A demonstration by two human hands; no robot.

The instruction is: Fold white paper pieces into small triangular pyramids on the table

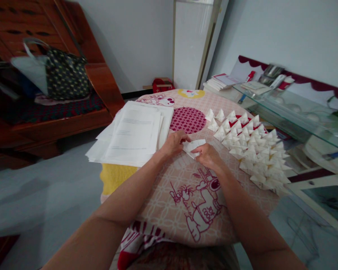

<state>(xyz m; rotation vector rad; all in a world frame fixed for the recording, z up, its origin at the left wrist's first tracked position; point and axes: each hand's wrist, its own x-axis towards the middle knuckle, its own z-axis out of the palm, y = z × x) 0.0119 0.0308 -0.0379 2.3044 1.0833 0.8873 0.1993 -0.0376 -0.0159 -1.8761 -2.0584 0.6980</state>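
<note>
A small folded piece of white paper point(197, 143) lies on the patterned tablecloth point(169, 202) between my two hands. My left hand point(175, 142) is closed at the paper's left end, its fingers curled and pinching there. On the right side, my right hand point(207, 154) grips the paper's near edge, with the thumb on top. To the left of my hands rests a stack of printed white sheets point(135, 129). Several rows of folded white paper pieces point(248, 138) with pointed tops stand upright on the right part of the table.
A glass shelf point(293, 112) holding metal containers point(270, 73) runs along the right, near a pile of booklets point(221, 81). A white-framed tablet-like object point(323, 198) lies at the lower right. On the left, a wooden bench point(101, 80) bears a dotted bag point(66, 73).
</note>
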